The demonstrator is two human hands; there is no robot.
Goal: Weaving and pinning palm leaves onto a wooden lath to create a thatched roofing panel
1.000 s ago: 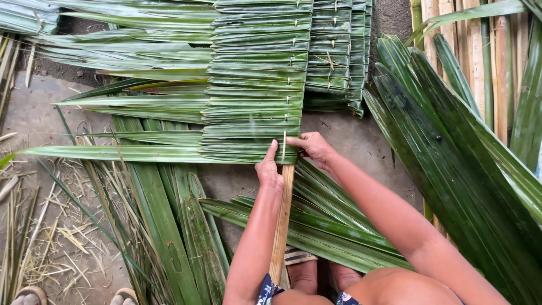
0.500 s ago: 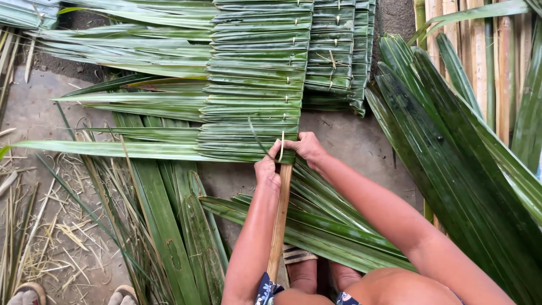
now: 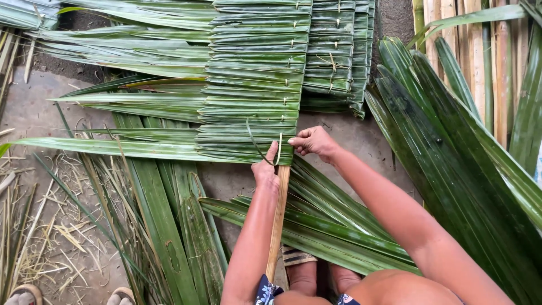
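Folded palm-leaf panel [image 3: 254, 85] just above both hands [image 3: 291, 155], touching

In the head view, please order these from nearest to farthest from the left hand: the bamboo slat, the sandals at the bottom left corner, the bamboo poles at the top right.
Measured from the left hand:
1. Bamboo slat: directly beside the hand, running down toward the person.
2. Sandals: far to the lower left, on the ground.
3. Bamboo poles: far to the upper right, behind the loose palm leaves.
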